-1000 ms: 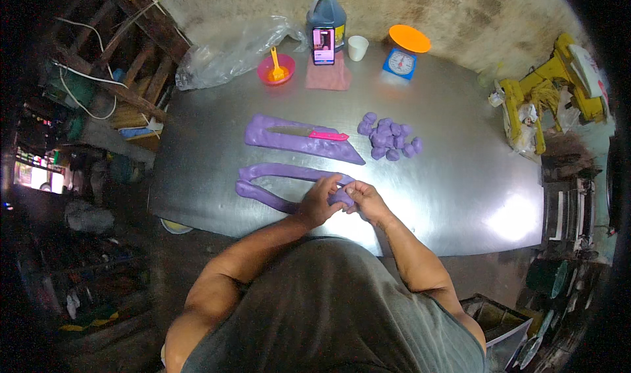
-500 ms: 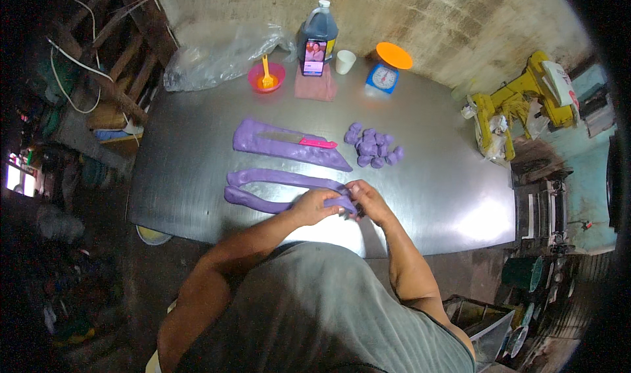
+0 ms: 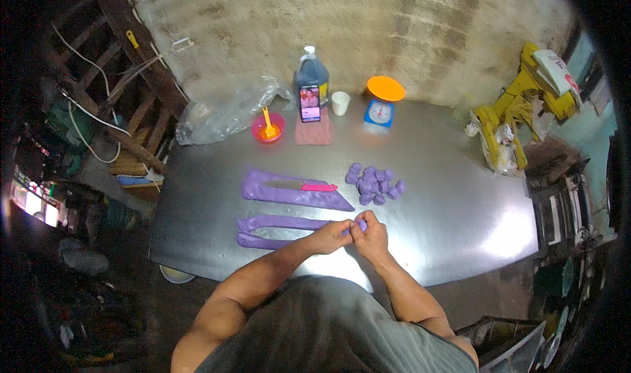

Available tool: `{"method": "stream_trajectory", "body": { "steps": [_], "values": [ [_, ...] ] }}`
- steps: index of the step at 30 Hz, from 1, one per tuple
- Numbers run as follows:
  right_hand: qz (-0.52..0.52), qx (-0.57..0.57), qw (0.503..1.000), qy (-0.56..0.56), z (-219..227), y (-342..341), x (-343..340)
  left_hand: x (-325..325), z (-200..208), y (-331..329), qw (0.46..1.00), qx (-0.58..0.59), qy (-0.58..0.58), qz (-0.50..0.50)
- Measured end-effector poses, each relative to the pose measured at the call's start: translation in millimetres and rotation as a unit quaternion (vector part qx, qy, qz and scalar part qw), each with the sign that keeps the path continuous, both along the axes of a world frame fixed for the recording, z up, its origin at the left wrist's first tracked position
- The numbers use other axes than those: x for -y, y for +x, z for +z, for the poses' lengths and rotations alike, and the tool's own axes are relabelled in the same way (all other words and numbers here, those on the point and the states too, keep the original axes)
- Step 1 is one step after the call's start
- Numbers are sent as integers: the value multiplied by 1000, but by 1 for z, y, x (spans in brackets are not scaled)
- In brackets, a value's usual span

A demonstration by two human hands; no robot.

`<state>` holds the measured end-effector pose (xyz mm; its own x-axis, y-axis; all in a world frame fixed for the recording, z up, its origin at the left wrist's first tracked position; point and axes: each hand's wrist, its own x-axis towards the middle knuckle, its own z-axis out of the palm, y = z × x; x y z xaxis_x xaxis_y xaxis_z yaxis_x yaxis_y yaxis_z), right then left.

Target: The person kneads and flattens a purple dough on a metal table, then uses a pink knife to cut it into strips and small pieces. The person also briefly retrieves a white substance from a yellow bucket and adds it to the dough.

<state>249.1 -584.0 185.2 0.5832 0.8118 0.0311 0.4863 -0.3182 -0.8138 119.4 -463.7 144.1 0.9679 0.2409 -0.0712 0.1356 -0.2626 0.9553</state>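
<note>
My left hand (image 3: 332,237) is closed around the right-hand end of a long purple dough strip (image 3: 282,222), which bends back on itself at the left into a narrow loop on the table. Pressed against it, my right hand (image 3: 373,240) pinches a purple bit of dough (image 3: 361,226); whether this bit is still joined to the strip is hidden by the fingers. Beyond the strip lies a thick purple dough slab (image 3: 299,198), its right end cut at a slant. A knife (image 3: 320,187) with a pink handle rests on the slab. Several small dough lumps (image 3: 368,187) sit grouped to its right.
Along the back of the metal table (image 3: 453,195) stand a pink bowl (image 3: 276,136) with a yellow scoop, a phone (image 3: 309,103) against a dark jug (image 3: 317,70), a white cup (image 3: 340,103) and a blue scale (image 3: 379,113). Crumpled clear plastic (image 3: 220,116) lies back left.
The view has tilted up, showing more wall. Both hands have come closer together at the strip's right end, and the right fingers now close over a bit of dough.
</note>
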Motion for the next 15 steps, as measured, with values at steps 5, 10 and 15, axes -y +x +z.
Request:
{"method": "stream_trajectory", "body": {
  "steps": [5, 10, 15],
  "values": [
    [25, -14, 987, 158, -25, 27, 2, 17, 38, 15, 998, -54, 9, -24],
    [-103, 28, 989, 99, -77, 71, -21, 39, 4, 10, 994, 1, 50, -98],
    [-113, 62, 978, 162, 10, 89, -35, 24, -12, -15, 987, -113, 107, 26]
  ]
}}
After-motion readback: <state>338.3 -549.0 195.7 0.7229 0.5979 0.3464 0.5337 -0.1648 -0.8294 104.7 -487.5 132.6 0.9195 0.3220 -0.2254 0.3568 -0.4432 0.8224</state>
